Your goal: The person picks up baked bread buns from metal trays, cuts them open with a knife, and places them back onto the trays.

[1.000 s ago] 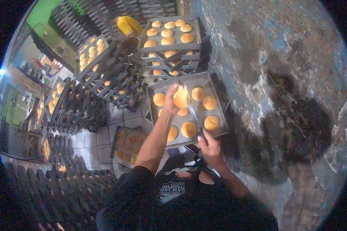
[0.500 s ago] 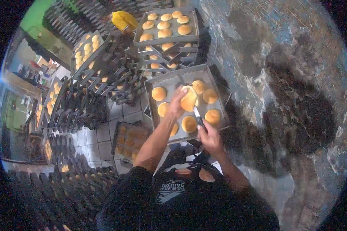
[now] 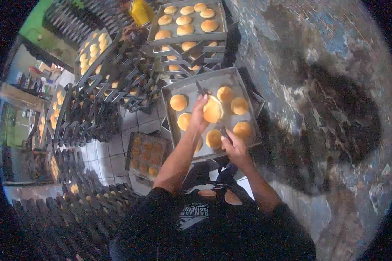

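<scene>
A golden round bun (image 3: pixel 213 110) is gripped in my left hand (image 3: pixel 198 116), above a metal baking tray (image 3: pixel 188 87). My right hand (image 3: pixel 236 148) is closed around the dark handle of a knife (image 3: pixel 223 130). The knife's blade lines up with the bun, and a dark tip shows past its far side; whether it passes through or beneath the bun I cannot tell. A pale edge runs along the bun's right side. Several other buns lie on the tray, among them one bun (image 3: pixel 178 102) at the left and another bun (image 3: pixel 242 129) at the right.
Beyond my tray stands a stack of trays (image 3: pixel 172 33) with buns. More stacked trays (image 3: pixel 104 48) fill the left side, and a low tray of buns (image 3: pixel 147 154) sits near the tiled floor (image 3: pixel 111 158). A stained wall (image 3: pixel 318 43) is at the right. A person in yellow (image 3: pixel 141 12) is at the back.
The knife has moved forward against the bun, and its tip now shows beyond the far side. My left hand still grips the bun. The view has shifted slightly.
</scene>
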Available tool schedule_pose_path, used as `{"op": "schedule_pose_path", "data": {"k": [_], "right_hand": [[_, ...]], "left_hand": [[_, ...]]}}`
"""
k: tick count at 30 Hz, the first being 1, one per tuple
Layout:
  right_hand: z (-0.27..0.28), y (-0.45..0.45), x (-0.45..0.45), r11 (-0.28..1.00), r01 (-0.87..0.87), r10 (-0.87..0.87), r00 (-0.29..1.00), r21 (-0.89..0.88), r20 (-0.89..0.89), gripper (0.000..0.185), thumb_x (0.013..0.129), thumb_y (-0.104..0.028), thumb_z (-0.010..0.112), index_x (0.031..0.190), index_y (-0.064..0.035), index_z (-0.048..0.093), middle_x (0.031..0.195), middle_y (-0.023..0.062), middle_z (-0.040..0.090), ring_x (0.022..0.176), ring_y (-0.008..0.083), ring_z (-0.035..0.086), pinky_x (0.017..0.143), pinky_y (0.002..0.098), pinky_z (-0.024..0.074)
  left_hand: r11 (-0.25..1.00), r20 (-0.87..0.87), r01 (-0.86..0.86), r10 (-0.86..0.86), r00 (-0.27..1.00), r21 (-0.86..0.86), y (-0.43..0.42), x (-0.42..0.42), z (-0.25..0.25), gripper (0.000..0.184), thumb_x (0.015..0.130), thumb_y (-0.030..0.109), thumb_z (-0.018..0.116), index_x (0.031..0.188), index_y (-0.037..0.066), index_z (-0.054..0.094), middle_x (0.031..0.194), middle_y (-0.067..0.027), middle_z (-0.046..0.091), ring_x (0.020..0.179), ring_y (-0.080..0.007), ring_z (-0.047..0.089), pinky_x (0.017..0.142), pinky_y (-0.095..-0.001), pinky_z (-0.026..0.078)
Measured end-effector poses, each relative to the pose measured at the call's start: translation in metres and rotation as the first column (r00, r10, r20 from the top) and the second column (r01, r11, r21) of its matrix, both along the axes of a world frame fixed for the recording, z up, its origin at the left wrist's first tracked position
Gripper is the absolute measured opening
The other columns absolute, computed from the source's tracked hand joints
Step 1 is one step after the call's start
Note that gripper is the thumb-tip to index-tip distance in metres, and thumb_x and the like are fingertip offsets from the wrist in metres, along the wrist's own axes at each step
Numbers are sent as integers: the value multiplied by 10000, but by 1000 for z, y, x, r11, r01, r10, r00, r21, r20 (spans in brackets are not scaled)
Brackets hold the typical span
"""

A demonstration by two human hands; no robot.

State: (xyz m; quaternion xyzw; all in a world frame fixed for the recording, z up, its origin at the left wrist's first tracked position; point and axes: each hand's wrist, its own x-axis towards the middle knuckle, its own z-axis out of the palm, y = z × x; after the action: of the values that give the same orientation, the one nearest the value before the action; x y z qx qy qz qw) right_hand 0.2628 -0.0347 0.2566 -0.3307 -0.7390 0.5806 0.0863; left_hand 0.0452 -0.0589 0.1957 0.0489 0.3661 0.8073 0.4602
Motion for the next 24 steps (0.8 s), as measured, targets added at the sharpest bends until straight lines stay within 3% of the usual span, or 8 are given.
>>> {"op": "schedule_pose_path", "data": {"k": [2, 4, 8, 13, 18, 21, 23, 24], "right_hand": [[-4, -14, 16, 998, -22, 22, 1000, 62, -3, 423, 988, -306, 560, 1356, -97, 566, 945, 208, 696, 878, 346, 699, 778, 431, 540], [-9, -24, 28, 995, 9, -11, 1000, 99, 19, 403, 975, -237, 577, 1329, -45, 591, 728, 79, 625, 685, 147, 608, 673, 324, 505], [-54, -9, -14, 960, -58, 72, 997, 272, -42, 394, 971, -234, 580, 1320, -54, 604, 717, 90, 629, 684, 151, 617, 684, 341, 516], [-43, 11, -63, 983, 71, -67, 997, -167, 31, 389, 962, -198, 606, 1317, -39, 599, 749, 75, 637, 694, 142, 610, 682, 323, 515], [-70, -13, 36, 998, 57, -58, 995, 15, 82, 370, 976, -179, 575, 1317, -35, 591, 710, 28, 602, 612, 106, 552, 555, 274, 453], [-84, -32, 95, 985, 171, -167, 971, -7, 172, 345, 984, -175, 556, 1288, -18, 602, 694, 8, 587, 566, 83, 516, 515, 259, 420], [-91, -36, 114, 981, 193, -189, 969, -12, 156, 321, 990, -167, 534, 1256, -2, 607, 697, 12, 593, 544, 79, 512, 499, 259, 417], [-85, -36, 114, 980, 199, -201, 959, 29, 199, 308, 993, -169, 531, 1240, -1, 609, 694, 19, 597, 530, 82, 510, 489, 259, 409]], "left_hand": [[1000, -2, -23, 23, 1000, 13, -8, -22, 1, 300, 973, 344, 615, 1180, 128, 592, 1036, -35, 649, 943, -200, 664, 830, -389, 574], [997, 8, -71, 71, 997, -19, -10, -30, 0, 285, 977, 339, 620, 1171, 131, 599, 1038, -25, 648, 945, -203, 663, 838, -387, 568], [999, 260, -52, 53, 964, -11, -1, -15, -19, 298, 976, 368, 621, 1155, 130, 598, 1039, -34, 658, 949, -214, 666, 816, -414, 572], [994, 123, -46, 58, 991, -98, 12, -39, -41, 369, 998, 423, 563, 1132, 81, 601, 1047, -71, 689, 958, -218, 678, 868, -380, 557], [989, 65, -87, 96, 993, -121, 42, -114, -75, 441, 997, 448, 557, 1186, 51, 586, 1085, -114, 678, 990, -227, 670, 888, -381, 544], [965, -80, -189, 177, 981, -184, 43, -132, -107, 483, 976, 467, 586, 1186, 32, 558, 1146, -140, 641, 1027, -252, 654, 847, -413, 563], [685, -600, -440, 5, 800, -581, 34, -128, -127, 630, 967, 536, 556, 1244, -28, 530, 1186, -171, 628, 1095, -299, 623, 921, -438, 517], [567, -767, -593, -111, 632, -571, 28, -127, -160, 664, 936, 477, 613, 1326, -46, 490, 1186, -212, 619, 1092, -362, 603, 945, -458, 479]]}}
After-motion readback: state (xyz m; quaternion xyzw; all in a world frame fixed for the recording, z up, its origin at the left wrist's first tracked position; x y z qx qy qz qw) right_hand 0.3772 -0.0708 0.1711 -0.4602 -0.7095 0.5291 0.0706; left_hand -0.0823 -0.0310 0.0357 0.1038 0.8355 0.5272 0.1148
